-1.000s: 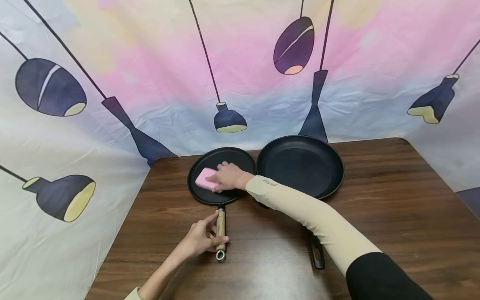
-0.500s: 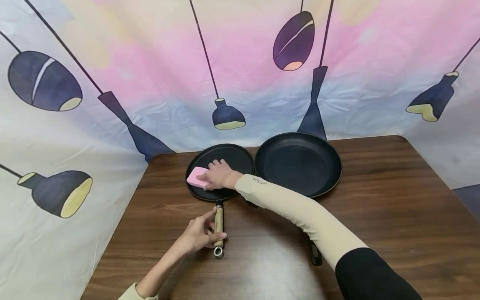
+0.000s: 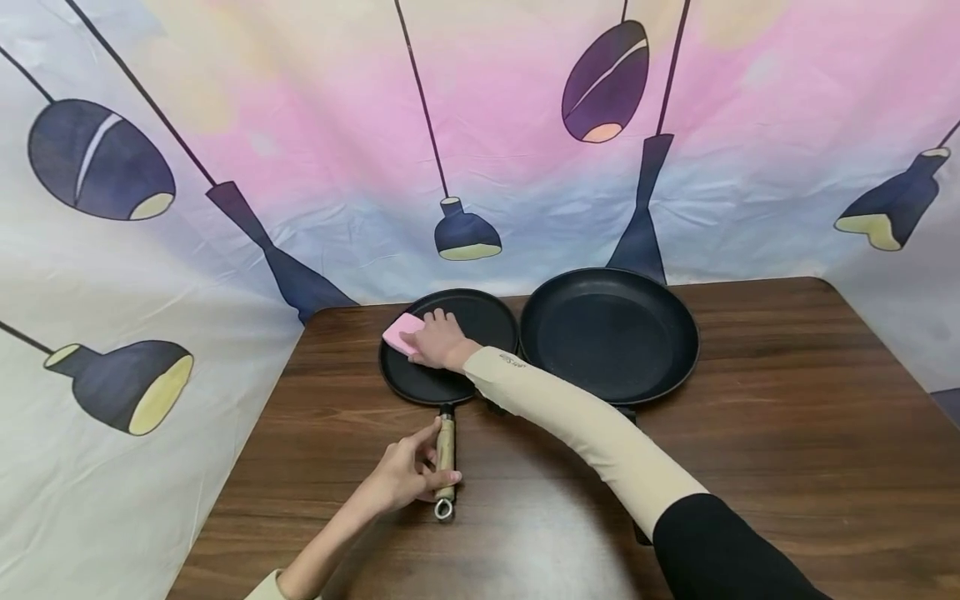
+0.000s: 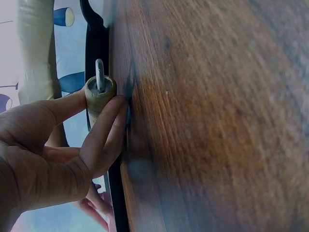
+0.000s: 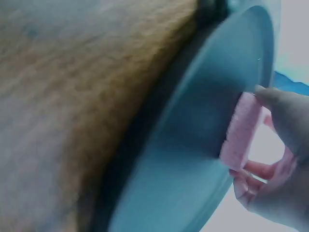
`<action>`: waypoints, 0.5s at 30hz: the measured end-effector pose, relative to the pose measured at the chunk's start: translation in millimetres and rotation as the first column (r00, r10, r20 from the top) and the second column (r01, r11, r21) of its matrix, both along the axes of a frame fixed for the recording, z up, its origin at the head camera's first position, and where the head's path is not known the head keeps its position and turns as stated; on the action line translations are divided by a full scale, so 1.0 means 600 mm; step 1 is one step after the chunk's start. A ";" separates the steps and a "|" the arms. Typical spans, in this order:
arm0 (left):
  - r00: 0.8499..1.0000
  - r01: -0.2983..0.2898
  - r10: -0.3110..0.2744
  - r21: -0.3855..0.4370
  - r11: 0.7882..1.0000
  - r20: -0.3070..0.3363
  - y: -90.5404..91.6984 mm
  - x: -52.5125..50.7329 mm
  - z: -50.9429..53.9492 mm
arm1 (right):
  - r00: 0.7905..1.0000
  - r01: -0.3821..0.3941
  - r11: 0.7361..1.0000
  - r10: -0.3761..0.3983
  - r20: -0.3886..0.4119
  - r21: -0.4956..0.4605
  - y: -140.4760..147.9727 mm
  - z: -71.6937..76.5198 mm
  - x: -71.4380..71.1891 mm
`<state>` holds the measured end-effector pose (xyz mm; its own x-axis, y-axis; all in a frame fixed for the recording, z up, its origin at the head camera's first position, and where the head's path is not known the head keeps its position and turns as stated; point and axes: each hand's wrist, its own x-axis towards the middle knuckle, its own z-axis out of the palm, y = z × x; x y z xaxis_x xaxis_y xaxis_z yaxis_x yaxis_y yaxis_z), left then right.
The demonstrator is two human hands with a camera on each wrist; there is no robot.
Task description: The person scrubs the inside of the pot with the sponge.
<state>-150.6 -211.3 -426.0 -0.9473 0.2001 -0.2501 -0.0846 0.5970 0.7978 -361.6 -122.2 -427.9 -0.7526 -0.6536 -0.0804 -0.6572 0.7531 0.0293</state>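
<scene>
A flat black pan [image 3: 480,321] with a low rim lies at the back of the table, its wooden handle [image 3: 446,450] towards me. My left hand [image 3: 408,468] grips that handle between thumb and fingers; the left wrist view shows the handle's end with its metal ring [image 4: 100,75]. On the pan's surface, near its left rim, is a pink sponge [image 3: 402,332]. My right hand [image 3: 441,337] holds the sponge by its edges, thumb on one side and fingers on the other, and its face lies against the pan in the right wrist view.
A larger black frying pan [image 3: 607,333] stands right beside the first, its handle mostly hidden under my right sleeve [image 3: 577,425]. The brown wooden table [image 3: 795,400] ends at a printed cloth backdrop [image 3: 337,167] behind both pans.
My right hand has slid the sponge across the pan, first left to its rim, then up towards the far left. The left hand keeps its grip on the handle.
</scene>
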 end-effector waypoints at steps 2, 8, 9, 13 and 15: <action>1.000 -0.001 0.001 -0.004 1.000 -0.005 0.000 0.002 0.000 | 0.999 -0.049 0.999 0.049 0.022 0.008 0.004 0.008 0.002; 1.000 0.013 -0.013 0.007 1.000 0.008 -0.004 0.008 0.003 | 0.997 -0.053 0.998 0.054 0.059 -0.016 0.011 0.012 -0.019; 1.000 0.010 -0.010 0.011 1.000 0.011 -0.006 0.008 0.004 | 0.998 -0.047 0.999 0.048 0.048 -0.025 0.009 0.011 -0.025; 1.000 -0.008 0.007 0.030 1.000 0.031 -0.013 0.009 0.007 | 0.997 0.056 0.998 -0.057 -0.045 -0.019 0.002 0.006 -0.049; 0.999 -0.008 0.007 0.024 1.000 0.038 -0.015 0.009 0.008 | 0.984 0.161 0.987 -0.162 -0.073 -0.012 0.005 0.001 -0.061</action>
<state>-145.1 -220.5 -421.2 -0.9387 0.1990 -0.2813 -0.1197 0.5770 0.8079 -398.0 -119.1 -427.1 -0.8520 -0.5232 -0.0171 -0.5231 0.8496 0.0681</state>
